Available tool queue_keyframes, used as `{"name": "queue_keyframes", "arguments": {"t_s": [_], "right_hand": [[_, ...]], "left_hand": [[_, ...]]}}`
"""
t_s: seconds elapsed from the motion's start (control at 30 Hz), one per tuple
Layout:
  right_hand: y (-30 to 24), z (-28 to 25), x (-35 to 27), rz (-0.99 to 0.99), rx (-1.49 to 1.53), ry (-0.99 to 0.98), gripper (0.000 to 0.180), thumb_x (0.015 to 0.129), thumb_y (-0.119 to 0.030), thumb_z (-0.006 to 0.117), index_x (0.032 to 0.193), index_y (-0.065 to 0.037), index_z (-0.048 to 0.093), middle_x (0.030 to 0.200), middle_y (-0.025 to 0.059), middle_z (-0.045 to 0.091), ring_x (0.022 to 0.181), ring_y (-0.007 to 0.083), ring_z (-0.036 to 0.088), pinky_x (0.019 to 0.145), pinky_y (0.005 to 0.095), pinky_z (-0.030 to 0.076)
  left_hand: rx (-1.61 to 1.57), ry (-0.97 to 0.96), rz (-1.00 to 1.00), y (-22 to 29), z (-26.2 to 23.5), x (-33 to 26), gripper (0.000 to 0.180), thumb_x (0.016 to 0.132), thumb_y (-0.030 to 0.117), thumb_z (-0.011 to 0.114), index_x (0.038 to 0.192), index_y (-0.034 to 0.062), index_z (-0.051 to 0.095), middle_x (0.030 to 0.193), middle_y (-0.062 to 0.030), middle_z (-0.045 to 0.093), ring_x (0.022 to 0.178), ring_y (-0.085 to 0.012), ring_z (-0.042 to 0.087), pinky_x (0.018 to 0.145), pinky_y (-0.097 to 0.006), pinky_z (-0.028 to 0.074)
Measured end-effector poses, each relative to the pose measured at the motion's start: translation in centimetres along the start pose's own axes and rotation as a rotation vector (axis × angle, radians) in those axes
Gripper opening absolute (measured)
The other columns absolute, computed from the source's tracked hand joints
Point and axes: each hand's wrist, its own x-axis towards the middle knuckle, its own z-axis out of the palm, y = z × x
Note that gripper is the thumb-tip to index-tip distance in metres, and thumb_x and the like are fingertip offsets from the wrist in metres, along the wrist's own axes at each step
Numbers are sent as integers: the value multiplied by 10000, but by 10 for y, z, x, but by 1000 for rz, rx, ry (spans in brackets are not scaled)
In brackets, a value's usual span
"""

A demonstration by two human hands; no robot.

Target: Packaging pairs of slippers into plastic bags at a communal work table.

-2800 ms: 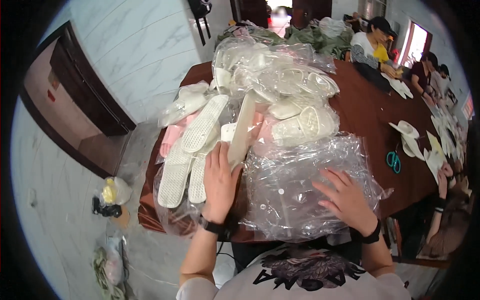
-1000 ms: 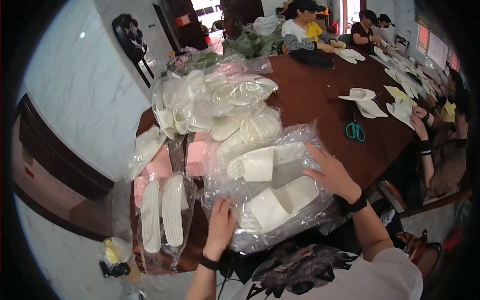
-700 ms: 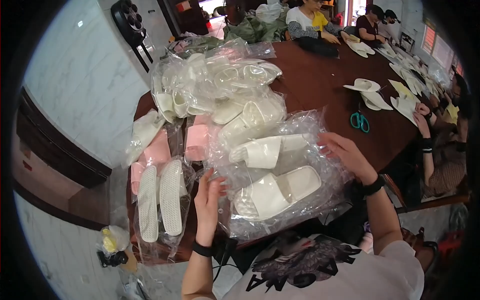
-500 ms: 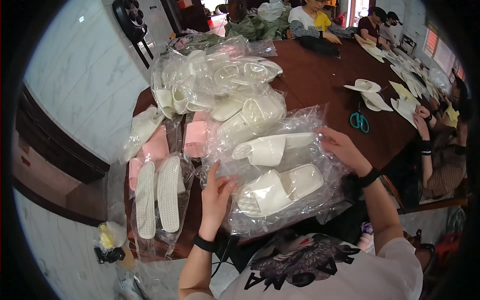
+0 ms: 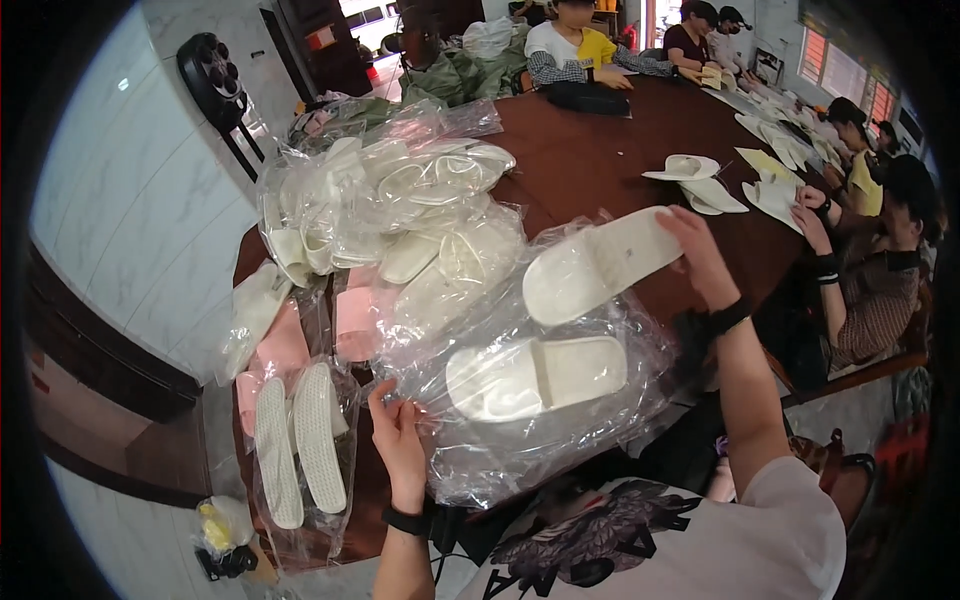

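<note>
While the left hand [image 5: 398,440] pinches the near edge of a clear bag [image 5: 520,440] holding one white slipper [image 5: 535,377], the right hand [image 5: 700,255] grips a second slipper [image 5: 598,265] above the bag's mouth. Beyond lie bagged slippers [image 5: 400,220] piled on the brown table [image 5: 600,150].

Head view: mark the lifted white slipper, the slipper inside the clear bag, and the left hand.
lifted white slipper [image 5: 598,265], head view, mid sole.
slipper inside the clear bag [image 5: 535,377], head view, strap.
left hand [image 5: 398,440], head view, back of hand.
</note>
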Motion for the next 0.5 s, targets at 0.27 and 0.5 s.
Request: {"name": "queue_keyframes", "arguments": {"t_s": [0.27, 0.5], "right_hand": [[-10, -91, 90, -116, 414, 243, 211, 988, -267, 603, 1001, -56, 599, 733, 19, 577, 544, 109, 510, 465, 244, 393], [2, -112, 96, -235, 793, 281, 371, 1026, -217, 531, 1275, 53, 475, 1234, 196, 584, 1099, 341, 633, 906, 469, 571]], "left_hand": [[-119, 55, -37, 7, 3, 2, 285, 990, -25, 503, 1264, 39, 455, 867, -55, 599, 758, -99, 557, 641, -259, 511], [-323, 57, -220, 24, 5, 0, 337, 998, -24, 488, 1318, 56, 421, 884, -42, 588, 772, -87, 562, 642, -247, 496]]}}
